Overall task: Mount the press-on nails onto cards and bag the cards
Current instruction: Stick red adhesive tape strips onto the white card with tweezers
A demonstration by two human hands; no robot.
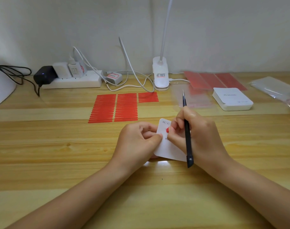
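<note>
My left hand (137, 141) pinches the left edge of a white card (167, 147) held just above the desk. My right hand (195, 134) grips a black pointed tool (188, 134) and its fingertips press a small red piece (167, 129) against the card's upper part. Rows of red strips (114, 107) lie in three columns on the desk beyond my hands. A stack of white cards (232, 99) sits at the back right. Clear bags (193, 96) lie next to that stack.
A white power strip (71, 81) with plugs and cables lies at the back left. A white clip lamp (160, 74) stands at the back centre. Red sheets (213, 80) and a clear plastic packet (274, 87) lie at the back right.
</note>
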